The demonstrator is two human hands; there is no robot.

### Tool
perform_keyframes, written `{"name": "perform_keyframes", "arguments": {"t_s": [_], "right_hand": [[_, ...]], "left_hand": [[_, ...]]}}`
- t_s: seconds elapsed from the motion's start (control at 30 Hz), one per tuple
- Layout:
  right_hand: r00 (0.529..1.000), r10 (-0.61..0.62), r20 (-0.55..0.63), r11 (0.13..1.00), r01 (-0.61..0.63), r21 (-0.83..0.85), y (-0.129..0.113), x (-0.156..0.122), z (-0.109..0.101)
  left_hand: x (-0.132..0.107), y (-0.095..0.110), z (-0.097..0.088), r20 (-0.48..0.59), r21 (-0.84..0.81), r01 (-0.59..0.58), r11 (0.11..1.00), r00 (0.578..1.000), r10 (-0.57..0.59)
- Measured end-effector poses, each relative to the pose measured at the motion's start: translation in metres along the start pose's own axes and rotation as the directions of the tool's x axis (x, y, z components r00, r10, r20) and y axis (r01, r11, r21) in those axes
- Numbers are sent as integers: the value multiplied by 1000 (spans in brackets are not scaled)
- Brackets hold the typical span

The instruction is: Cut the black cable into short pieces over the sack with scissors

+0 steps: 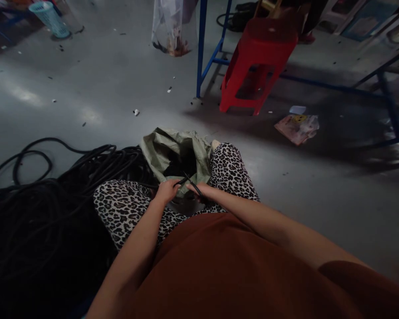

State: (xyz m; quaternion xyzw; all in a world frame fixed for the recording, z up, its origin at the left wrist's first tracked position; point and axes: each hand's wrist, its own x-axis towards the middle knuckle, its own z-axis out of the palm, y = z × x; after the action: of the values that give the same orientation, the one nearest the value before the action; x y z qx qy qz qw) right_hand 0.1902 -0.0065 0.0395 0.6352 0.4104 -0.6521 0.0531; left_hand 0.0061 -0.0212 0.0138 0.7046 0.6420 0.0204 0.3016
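My left hand (168, 191) is closed around a black cord (181, 181), whose end sticks out toward the right. In my right hand (201, 191) is a pair of dark-handled scissors (193, 185), with the blades pointing up and left close to the cord's end. Whether the blades touch the cord I cannot tell. Both hands are over the near rim of a grey-green woven sack (154, 148), which stands between my knees. Dark pieces (179, 165) lie inside it, too dim to tell apart. A large heap of black cord (69, 186) spreads on my left.
A red plastic stool (262, 48) and a blue metal frame (201, 48) stand ahead. Plastic packets (298, 127) lie on the floor at the right. A clear bag (173, 31) and a light-blue basket (49, 18) stand farther off. Small scraps dot the grey floor.
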Motion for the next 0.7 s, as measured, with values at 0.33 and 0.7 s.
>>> {"name": "perform_keyframes", "arguments": {"t_s": [0.33, 0.7], "right_hand": [[999, -30, -45, 994, 26, -102, -4, -1, -1], [998, -29, -49, 990, 22, -138, -8, -11, -2]], "left_hand": [[1, 5, -1, -52, 53, 62, 997, 997, -59], [0, 9, -6, -53, 123, 95, 988, 995, -89]]}}
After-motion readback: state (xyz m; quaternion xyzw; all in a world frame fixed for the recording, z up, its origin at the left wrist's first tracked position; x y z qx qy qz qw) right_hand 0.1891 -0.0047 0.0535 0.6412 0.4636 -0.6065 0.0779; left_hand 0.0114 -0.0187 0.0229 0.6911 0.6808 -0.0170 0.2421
